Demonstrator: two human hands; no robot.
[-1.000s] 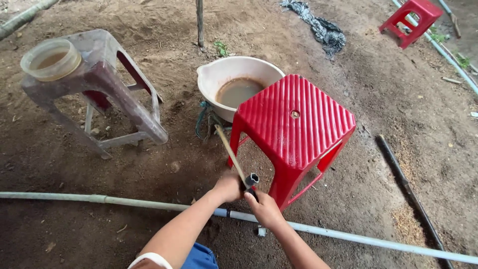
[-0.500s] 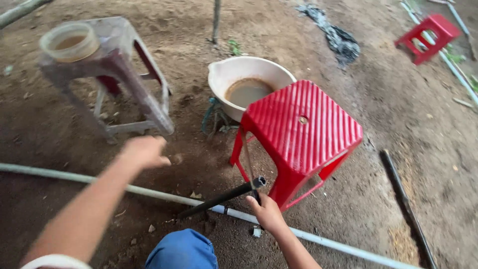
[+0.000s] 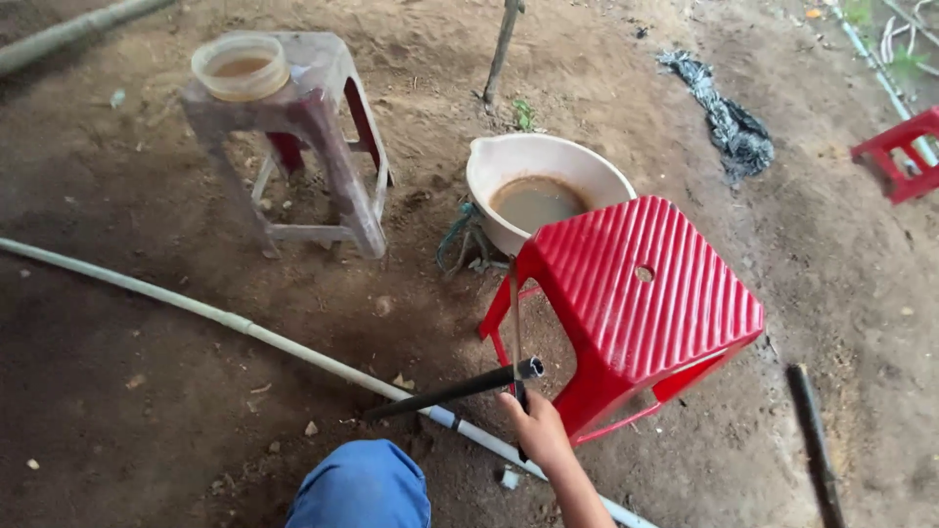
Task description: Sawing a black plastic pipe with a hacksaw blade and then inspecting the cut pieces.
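My right hand (image 3: pixel 536 432) is low in the middle, just in front of a red plastic stool (image 3: pixel 636 303). Its fingers are closed around the near end of a black pipe (image 3: pixel 450 391), which slants left and down to the soil. A thin pale stick (image 3: pixel 514 323) stands upright beside the pipe's open end, against the stool's leg. My left hand is out of view. My blue-clad knee (image 3: pixel 362 486) shows at the bottom edge.
A long white pipe (image 3: pixel 196 311) crosses the dirt from left to bottom right. Behind the red stool is a white basin (image 3: pixel 489 161) of muddy water. A worn grey stool (image 3: pixel 323 117) carries a plastic jar (image 3: pixel 241 65). Another red stool (image 3: pixel 898 154), black plastic sheeting (image 3: pixel 732 122) and a dark rod (image 3: pixel 812 445) lie right.
My left hand let go of the stick, reached out to the left, then dropped out of view. The black pipe swung down to a low slant in my right hand.
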